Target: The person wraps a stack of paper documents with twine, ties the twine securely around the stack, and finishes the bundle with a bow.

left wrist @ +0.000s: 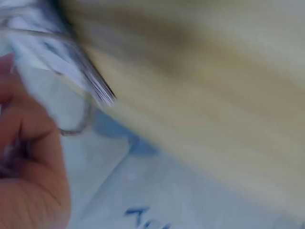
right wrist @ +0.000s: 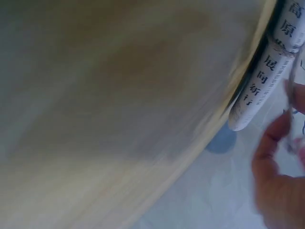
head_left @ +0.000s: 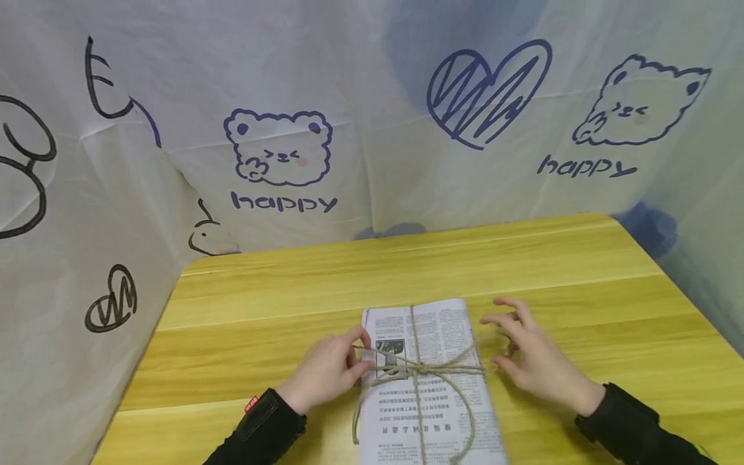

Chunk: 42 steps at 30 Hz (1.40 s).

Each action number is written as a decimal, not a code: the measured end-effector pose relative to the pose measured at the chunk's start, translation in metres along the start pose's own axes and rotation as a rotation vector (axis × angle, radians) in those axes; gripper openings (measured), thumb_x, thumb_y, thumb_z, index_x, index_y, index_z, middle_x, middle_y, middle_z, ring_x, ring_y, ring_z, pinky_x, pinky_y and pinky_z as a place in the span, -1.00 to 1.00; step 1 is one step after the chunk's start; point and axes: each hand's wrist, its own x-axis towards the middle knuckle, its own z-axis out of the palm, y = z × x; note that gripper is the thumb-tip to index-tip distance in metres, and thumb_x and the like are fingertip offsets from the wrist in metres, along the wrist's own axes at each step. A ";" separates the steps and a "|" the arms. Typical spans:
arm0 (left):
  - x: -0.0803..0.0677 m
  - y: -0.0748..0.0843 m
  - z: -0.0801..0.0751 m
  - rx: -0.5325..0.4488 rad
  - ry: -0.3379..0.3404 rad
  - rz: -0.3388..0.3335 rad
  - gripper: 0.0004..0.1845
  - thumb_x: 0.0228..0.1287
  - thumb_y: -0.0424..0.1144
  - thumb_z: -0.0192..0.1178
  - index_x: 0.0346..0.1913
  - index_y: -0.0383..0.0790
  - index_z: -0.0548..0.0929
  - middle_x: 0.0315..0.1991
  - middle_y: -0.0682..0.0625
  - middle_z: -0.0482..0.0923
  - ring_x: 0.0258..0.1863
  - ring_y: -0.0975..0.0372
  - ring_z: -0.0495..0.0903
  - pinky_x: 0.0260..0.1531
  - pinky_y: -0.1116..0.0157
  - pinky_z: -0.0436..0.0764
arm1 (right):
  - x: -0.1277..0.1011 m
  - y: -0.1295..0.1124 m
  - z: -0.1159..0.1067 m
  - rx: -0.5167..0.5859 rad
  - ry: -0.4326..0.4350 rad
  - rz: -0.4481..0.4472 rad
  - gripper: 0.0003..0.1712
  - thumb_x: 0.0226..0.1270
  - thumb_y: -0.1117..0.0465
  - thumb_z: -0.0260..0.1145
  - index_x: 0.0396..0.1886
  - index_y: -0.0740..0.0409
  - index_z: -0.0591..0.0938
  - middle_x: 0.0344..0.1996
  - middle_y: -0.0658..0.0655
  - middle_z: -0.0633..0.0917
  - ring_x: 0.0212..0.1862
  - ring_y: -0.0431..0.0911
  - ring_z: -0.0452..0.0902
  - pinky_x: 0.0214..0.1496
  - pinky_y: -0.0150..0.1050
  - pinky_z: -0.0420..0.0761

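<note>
A folded newspaper bundle (head_left: 430, 381), crossed lengthwise and crosswise by jute twine (head_left: 420, 370), is seen lying flat on the yellow wooden table (head_left: 290, 303) between both hands. The twine beside the knot is pinched by the left hand (head_left: 328, 373), its grip clamped at the bundle's left edge. The right hand (head_left: 531, 358) is held just beside the opposite edge, fingers spread apart and gripping nothing. The tying appears nearly finished. A printed cloth backdrop (head_left: 279, 155) is hung beyond the table.

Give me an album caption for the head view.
Left hand pinches twine around a folded newspaper; right hand hovers open.
</note>
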 end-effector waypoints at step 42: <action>-0.011 -0.041 -0.006 -0.093 -0.042 0.006 -0.68 0.57 -0.16 0.06 -0.43 -0.12 0.58 -0.63 0.21 0.23 -0.65 0.47 0.17 -0.49 0.45 0.26 | -0.002 0.027 -0.014 1.053 -0.494 0.493 -0.76 0.68 0.22 -0.08 -0.15 0.21 0.49 -0.60 -0.11 0.25 -0.59 -0.15 -0.04 -0.49 -0.21 0.00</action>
